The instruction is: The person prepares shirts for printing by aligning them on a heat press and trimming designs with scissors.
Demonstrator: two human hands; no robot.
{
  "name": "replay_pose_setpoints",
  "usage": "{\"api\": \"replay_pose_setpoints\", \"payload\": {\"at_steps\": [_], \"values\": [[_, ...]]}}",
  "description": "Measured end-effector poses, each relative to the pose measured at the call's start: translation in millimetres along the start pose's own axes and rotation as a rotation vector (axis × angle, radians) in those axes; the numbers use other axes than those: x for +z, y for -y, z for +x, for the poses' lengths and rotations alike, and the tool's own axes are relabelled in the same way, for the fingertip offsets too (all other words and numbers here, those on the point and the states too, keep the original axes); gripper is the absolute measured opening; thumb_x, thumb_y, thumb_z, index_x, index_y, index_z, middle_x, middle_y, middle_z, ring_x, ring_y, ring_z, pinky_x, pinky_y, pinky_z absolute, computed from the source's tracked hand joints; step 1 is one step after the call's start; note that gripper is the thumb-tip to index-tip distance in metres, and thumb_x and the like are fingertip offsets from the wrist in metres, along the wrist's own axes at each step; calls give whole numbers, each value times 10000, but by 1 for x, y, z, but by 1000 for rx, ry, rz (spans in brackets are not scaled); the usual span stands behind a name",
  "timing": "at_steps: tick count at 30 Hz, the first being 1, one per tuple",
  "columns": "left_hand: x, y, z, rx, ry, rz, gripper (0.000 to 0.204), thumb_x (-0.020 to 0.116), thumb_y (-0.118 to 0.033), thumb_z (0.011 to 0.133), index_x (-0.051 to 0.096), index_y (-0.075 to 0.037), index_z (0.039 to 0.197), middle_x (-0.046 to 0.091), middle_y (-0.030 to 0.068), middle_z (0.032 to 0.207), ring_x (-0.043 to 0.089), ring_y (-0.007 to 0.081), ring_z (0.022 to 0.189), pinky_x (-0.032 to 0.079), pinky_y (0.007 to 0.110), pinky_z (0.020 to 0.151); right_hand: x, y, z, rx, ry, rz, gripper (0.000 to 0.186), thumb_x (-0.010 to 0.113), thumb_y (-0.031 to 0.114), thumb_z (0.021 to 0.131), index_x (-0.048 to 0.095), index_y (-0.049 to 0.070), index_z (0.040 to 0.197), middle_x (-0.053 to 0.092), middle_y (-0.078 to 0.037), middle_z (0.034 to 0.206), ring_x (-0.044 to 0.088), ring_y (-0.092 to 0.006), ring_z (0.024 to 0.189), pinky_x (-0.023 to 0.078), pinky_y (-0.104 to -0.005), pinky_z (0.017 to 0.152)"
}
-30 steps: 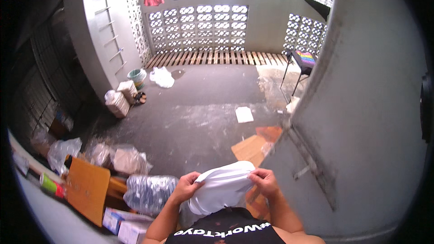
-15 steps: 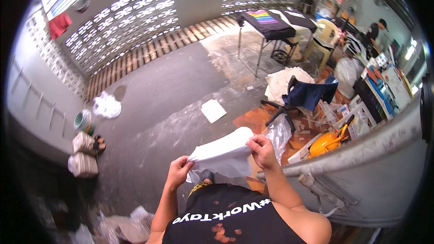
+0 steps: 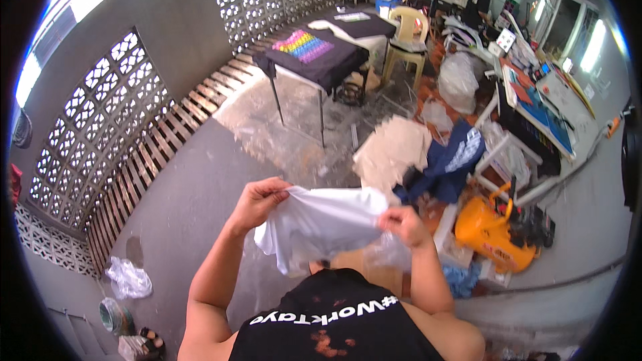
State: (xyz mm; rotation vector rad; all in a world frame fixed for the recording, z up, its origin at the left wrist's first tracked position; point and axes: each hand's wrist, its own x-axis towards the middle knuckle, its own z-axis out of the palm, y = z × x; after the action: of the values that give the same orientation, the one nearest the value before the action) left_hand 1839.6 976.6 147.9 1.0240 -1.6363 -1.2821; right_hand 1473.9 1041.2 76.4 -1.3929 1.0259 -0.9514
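Observation:
A white cloth (image 3: 321,220) hangs stretched in front of my body, pinched at both ends. My left hand (image 3: 264,197) grips its upper left edge between thumb and fingers. My right hand (image 3: 404,227) is closed on its right end, a little lower than the left. Part of the floor behind it is hidden by the cloth.
A table (image 3: 334,80) with dark garments and a rainbow print stands ahead, beside a plastic chair (image 3: 401,67). Cream sheets (image 3: 388,154), navy fabric (image 3: 448,167) and a yellow machine (image 3: 488,234) lie to the right, near a printing station (image 3: 542,107). A person (image 3: 478,7) is at the back right.
My view has swung right from the lattice wall toward the tables and work area. My left hand has lifted its end of the cloth higher; both hands still hold it.

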Motion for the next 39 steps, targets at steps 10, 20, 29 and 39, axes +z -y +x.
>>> {"api": "replay_pose_setpoints", "payload": {"at_steps": [10, 20, 29, 39], "values": [[-65, -10, 327, 572, 435, 247, 196, 663, 104, 756, 711, -59, 854, 605, 61, 851, 617, 221, 829, 480, 312, 722, -121, 77, 322, -351, 94, -256, 129, 756, 119, 820, 704, 9, 862, 592, -133, 1291, 571, -254, 1182, 439, -342, 987], [-79, 32, 670, 627, 413, -411, 117, 665, 9, 866, 753, -44, 922, 514, 29, 1017, 511, 136, 968, 421, 249, 821, -183, 119, 600, -446, 151, -106, 65, 716, 42, 858, 698, -18, 874, 617, -59, 961, 585, -146, 874, 463, -283, 780], [-26, 79, 894, 174, 182, -120, 133, 657, -56, 918, 658, 16, 1030, 611, 12, 874, 513, 73, 717, 431, 234, 651, -353, 77, 768, -289, -180, 170, 119, 671, 82, 916, 681, -31, 949, 651, -24, 881, 580, -73, 809, 456, -217, 721], [100, 85, 1133, 53, -179, -213, 155, 606, -20, 928, 618, 36, 1072, 558, 35, 745, 566, 97, 622, 489, 233, 585, -606, -5, 891, -34, -170, 420, 135, 676, 103, 912, 707, -21, 953, 636, -6, 801, 519, -63, 680, 407, -214, 620]]}}
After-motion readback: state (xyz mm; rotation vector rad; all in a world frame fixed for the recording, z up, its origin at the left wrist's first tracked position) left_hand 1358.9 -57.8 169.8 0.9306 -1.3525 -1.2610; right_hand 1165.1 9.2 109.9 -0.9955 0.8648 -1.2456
